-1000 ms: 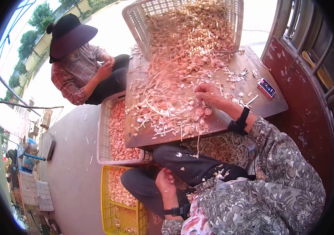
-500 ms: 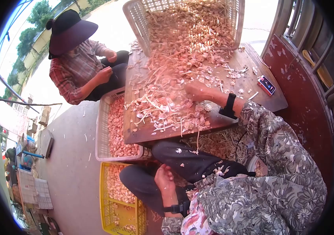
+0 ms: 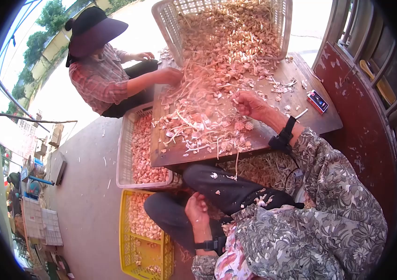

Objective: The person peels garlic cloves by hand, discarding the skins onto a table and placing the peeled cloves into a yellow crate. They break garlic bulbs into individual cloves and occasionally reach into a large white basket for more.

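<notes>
My right hand [image 3: 250, 105] is closed in a pinch just above the wooden table [image 3: 179, 157], at the near edge of a heap of garlic [image 3: 207, 122]. A small pale bit shows at its fingertips, too small to name. Loose cloves, papery skins and dry stalks make up the heap. Lower down, my left hand [image 3: 197, 208] is held over my dark trousers [image 3: 217, 184], its fingers curled inward. What lies inside those fingers, if anything, is hidden. Both wrists wear black straps.
A tipped plastic basket [image 3: 166, 28] spills garlic onto the table's far end. Left of the table stand a pale crate [image 3: 120, 163] of cloves and a yellow crate [image 3: 123, 233]. A small red-and-black box [image 3: 317, 101] lies at right. Across sits a co-worker [image 3: 107, 86], one hand reaching into the heap.
My right hand has lifted from the heap and moved right, its fingers now pinched. My left hand stays about where it was. The co-worker has leaned in and reached one hand onto the table.
</notes>
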{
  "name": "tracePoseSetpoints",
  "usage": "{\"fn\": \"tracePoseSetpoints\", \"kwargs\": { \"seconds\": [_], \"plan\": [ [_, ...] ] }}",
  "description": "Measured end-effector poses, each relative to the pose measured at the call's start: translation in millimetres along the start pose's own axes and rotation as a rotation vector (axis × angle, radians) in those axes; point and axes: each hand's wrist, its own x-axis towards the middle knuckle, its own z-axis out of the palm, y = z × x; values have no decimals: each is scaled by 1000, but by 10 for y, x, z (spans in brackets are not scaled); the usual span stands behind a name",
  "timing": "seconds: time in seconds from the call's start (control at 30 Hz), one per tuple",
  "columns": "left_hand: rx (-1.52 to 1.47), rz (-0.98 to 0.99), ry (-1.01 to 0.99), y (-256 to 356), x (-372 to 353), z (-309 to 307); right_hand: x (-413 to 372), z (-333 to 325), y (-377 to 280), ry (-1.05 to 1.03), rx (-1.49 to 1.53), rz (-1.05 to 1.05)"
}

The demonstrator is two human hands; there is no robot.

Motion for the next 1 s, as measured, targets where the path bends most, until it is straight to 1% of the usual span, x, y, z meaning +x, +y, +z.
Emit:
{"fn": "tracePoseSetpoints", "kwargs": {
  "seconds": [0.03, 0.1, 0.17, 0.23, 0.27, 0.3, 0.37, 0.4, 0.53, 0.6, 0.73, 0.8, 0.83, 0.9, 0.93, 0.97, 1.0],
  "plan": [
    [5, 0, -2, -5, -4, 14, -86, -48, -21, -116, 504, 64],
    [12, -8, -1, -3, -3, 42, -378, 4, -131, -110, 547, 93],
    [19, -8, 2, -1, 4, 65, -571, 44, -165, -152, 466, 144],
    [19, -15, 17, -1, 6, 75, -779, 176, -175, 7, -91, 217],
    [21, -15, 16, -7, 9, 72, -795, 191, -24, 6, -498, -5],
    [19, -10, 15, -16, 16, 66, -819, 220, 114, 8, -495, -6],
    [15, -2, 16, -26, 21, 59, -869, 345, 251, 67, -1058, -477],
    [10, -5, 7, -25, 17, 48, -890, 374, 287, 70, -1153, -477],
    [9, -2, 7, -10, -4, 29, -890, 394, 359, 28, -1197, -451],
    [9, 1, 0, -9, -5, 26, -881, 378, 301, 14, -1258, -483],
    [18, 3, -19, -3, -4, 35, -761, 224, 387, 26, -1279, -502],
    [11, 4, -14, -2, -10, 47, -712, 144, 359, 0, -845, -254],
    [8, 3, -10, -1, -15, 53, -749, 140, 301, -1, -846, -254],
    [13, 3, -6, 0, -14, 53, -861, 138, 135, -212, 268, 149],
    [19, 2, -3, -3, -11, 58, -895, 182, 111, -251, 419, 154],
    [22, -1, -7, -7, -10, 65, -936, 224, 74, -246, 420, 151],
    [23, 2, 0, -8, -13, 68, -984, 270, 26, -269, 497, 174]
  ]
}}
